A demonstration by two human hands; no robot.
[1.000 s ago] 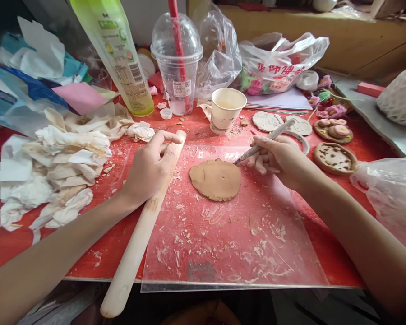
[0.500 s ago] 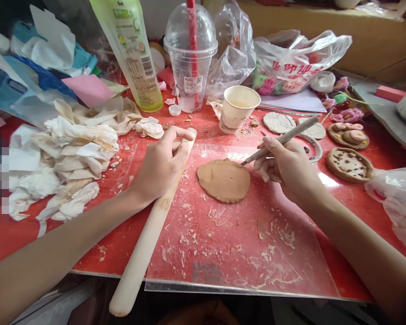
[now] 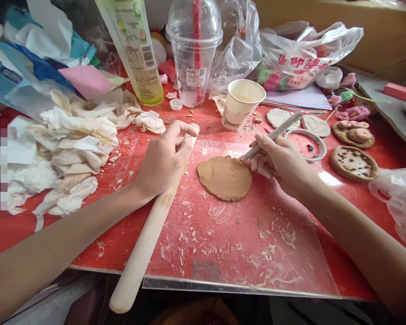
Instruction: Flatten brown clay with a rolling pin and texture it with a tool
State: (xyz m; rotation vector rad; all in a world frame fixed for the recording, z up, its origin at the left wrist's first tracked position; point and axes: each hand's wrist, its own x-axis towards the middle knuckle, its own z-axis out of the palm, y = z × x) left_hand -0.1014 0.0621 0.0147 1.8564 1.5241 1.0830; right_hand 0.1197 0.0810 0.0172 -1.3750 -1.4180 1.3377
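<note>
A flat oval slab of brown clay lies on a clear plastic sheet dusted with dry clay crumbs. My right hand is closed around a slim grey clay tool, held like a pen, its tip at the slab's upper right edge. Left of the slab, my left hand rests with curled fingers on the upper part of a wooden rolling pin. The pin slants toward me and its near end juts past the table edge. My left fingertips are partly hidden.
Crumpled tissues pile up at the left. Behind the slab stand a paper cup, a lidded plastic cup and a green bottle. At the right sit a round clay ring, decorated clay pieces and a plastic bag.
The tool's tip has shifted slightly left along the slab's upper edge, with my right hand moving with it. My left hand stays on the rolling pin. The camera view has shifted a little.
</note>
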